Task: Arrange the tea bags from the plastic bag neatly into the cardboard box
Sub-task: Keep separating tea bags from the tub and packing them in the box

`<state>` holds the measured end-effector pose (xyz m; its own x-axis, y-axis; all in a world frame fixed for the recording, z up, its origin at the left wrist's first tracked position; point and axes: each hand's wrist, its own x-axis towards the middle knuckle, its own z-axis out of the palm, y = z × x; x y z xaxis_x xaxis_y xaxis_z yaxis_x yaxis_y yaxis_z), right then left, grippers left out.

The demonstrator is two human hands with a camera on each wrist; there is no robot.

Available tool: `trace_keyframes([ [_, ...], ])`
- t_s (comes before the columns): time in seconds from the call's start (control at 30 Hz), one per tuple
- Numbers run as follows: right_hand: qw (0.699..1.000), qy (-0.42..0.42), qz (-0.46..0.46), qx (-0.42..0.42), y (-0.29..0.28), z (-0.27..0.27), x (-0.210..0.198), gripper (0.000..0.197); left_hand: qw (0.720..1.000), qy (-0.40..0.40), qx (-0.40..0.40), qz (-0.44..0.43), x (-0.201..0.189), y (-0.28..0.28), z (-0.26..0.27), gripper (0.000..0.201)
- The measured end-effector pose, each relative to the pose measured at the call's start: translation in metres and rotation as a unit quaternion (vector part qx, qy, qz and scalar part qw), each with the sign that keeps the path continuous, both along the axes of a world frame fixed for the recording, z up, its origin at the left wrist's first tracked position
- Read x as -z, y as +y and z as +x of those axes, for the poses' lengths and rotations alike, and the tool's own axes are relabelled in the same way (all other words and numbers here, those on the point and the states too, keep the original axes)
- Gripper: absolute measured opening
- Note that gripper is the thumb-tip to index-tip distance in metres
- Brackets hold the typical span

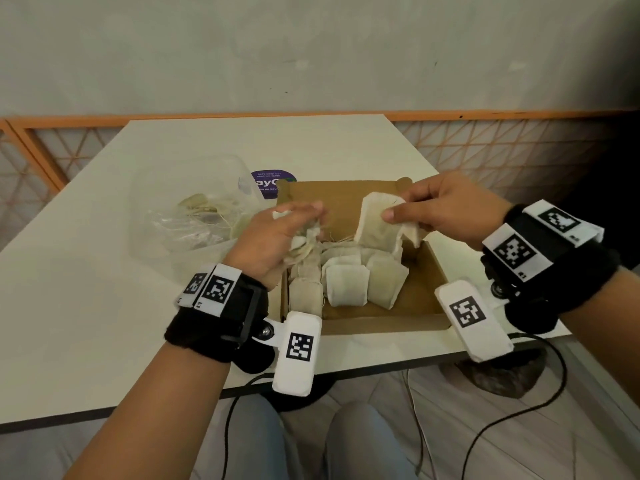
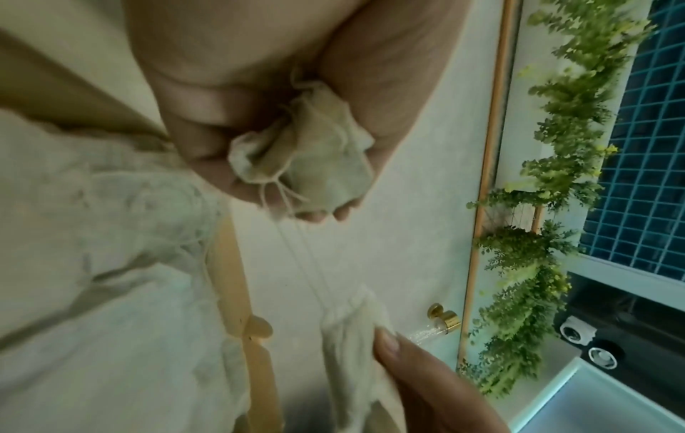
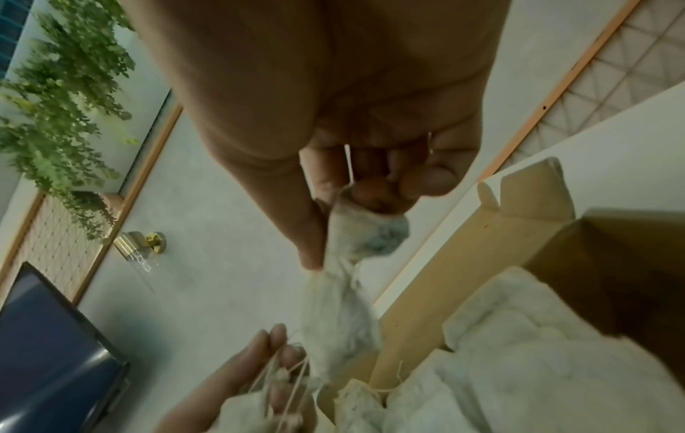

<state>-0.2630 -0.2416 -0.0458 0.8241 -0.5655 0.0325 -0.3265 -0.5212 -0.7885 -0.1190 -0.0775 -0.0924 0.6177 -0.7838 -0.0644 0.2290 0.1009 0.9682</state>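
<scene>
An open cardboard box [image 1: 420, 304] sits on the white table, with several pale tea bags [image 1: 346, 284] lying in rows inside. My left hand [image 1: 277, 233] hovers over the box's left edge and grips a crumpled bunch of tea bags [image 2: 315, 155] with tangled strings. My right hand [image 1: 446, 206] is above the box's far side and pinches one large tea bag [image 1: 375, 225] between thumb and fingers; the tea bag [image 3: 341, 296] hangs down from the pinch. Thin strings [image 2: 307, 257] run between the two hands' bags. The clear plastic bag [image 1: 194, 216] lies left of the box with a few tea bags inside.
A purple round sticker [image 1: 268, 181] lies on the table [image 1: 104, 306] behind the box. An orange lattice railing [image 1: 485, 147] runs behind the table. Black cables [image 1: 540, 386] hang below the front edge, above my knees.
</scene>
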Motion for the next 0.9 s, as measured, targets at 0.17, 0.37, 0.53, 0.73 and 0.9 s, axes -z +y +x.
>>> trace_keyframes([
  [0.17,0.998,0.012,-0.020,-0.055,0.009,-0.003,0.001,0.035,0.994,-0.014,-0.083,-0.064,-0.002,-0.005,0.012,0.006],
  [0.37,0.993,0.004,0.027,-0.114,0.023,0.002,-0.007,0.031,0.978,-0.084,0.149,0.115,-0.012,-0.016,-0.005,0.063],
  [0.53,0.990,0.001,0.045,-0.134,0.027,0.001,-0.014,0.012,0.971,0.018,0.218,0.098,-0.016,-0.017,-0.009,0.050],
  [0.73,0.982,-0.007,0.088,-0.165,0.029,-0.002,-0.020,0.005,0.972,0.006,0.210,0.102,-0.017,-0.018,-0.015,0.042],
  [0.9,0.982,-0.013,0.100,-0.162,0.030,-0.002,-0.021,0.007,0.982,-0.073,0.148,0.097,-0.014,-0.017,-0.015,0.028],
])
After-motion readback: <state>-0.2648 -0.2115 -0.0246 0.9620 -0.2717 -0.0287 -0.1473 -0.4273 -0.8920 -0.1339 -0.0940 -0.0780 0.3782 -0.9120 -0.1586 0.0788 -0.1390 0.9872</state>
